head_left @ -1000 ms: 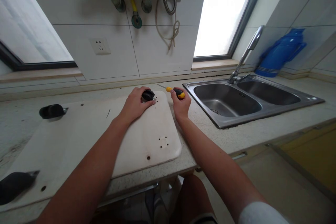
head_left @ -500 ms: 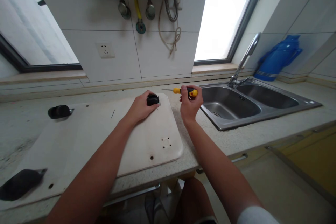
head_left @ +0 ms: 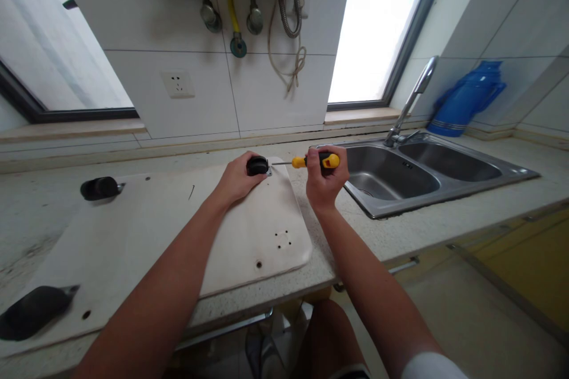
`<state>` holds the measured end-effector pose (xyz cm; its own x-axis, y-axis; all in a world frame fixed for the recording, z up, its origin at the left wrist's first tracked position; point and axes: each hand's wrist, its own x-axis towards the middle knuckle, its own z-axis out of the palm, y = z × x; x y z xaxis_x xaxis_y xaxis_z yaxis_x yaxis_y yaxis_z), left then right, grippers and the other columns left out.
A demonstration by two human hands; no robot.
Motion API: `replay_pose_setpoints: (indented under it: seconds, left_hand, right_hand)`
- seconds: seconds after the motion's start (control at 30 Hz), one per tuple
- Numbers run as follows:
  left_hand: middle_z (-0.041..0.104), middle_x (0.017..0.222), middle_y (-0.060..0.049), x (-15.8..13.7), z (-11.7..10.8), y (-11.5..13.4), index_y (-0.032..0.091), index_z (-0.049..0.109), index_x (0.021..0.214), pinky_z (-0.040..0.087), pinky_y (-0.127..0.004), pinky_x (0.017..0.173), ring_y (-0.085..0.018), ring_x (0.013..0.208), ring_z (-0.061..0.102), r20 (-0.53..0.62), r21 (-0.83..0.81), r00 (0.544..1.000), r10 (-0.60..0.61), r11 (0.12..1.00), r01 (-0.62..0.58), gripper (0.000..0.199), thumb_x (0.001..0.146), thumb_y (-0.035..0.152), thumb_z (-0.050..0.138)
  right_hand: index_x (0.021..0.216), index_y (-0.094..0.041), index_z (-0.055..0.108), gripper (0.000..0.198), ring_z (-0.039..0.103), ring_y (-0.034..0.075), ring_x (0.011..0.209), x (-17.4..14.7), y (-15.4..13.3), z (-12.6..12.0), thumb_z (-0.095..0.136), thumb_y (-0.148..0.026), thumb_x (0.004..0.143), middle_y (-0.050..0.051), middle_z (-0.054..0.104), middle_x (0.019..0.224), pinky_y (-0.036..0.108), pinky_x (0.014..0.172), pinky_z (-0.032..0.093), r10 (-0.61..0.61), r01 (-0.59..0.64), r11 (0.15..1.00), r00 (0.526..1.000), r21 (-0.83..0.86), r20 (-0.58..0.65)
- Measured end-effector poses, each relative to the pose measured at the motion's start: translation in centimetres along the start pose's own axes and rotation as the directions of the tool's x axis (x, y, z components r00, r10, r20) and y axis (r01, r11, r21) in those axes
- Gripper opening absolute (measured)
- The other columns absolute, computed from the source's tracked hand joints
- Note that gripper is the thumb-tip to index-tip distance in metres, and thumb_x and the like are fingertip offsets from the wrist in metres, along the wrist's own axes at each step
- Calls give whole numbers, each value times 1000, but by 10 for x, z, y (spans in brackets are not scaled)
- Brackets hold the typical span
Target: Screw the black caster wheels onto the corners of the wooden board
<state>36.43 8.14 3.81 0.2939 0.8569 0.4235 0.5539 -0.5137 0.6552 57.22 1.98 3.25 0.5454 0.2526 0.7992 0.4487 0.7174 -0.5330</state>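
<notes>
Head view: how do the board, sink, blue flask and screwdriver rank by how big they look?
1. Board
2. Sink
3. Blue flask
4. Screwdriver, partly covered by the right hand

The board looks nearest, which may add to its apparent size.

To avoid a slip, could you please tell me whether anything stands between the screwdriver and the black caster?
Nothing visible does. The screwdriver in the right hand points at the black caster; whether its tip touches is too small to tell. The left hand holds the caster from the opposite side, off that line.
</notes>
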Motion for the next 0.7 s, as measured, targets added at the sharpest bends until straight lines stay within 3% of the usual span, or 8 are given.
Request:
replay_pose_setpoints:
  seconds: [0.23,0.5,0.7]
  left_hand:
    - [82,112,-6,1,3,-2,25,72,116,60,-43,90,-29,95,74,-1,-1,1000,1,1000,-1,41,80,39,84]
    - [82,118,-8,4,4,-7,25,69,124,60,-46,94,-31,100,77,23,-53,1000,-12,998,13,50,78,38,86]
    - [83,118,-9,3,5,-5,24,67,125,60,-45,94,-31,101,77,15,-58,999,-49,997,49,53,77,36,87]
  right_hand:
    - [98,-25,65,24,71,14,77,0,-3,1,79,-44,105,-4,66,84,31,81,59,-28,28,996,1000,89,-3]
    - [97,-26,63,33,69,15,77,-1,-7,0,74,-57,105,-3,67,84,31,80,57,7,-7,1000,999,-6,35]
    - [96,-25,64,30,68,13,76,-1,-7,0,76,-51,105,-4,66,83,29,78,56,-32,32,999,999,14,18]
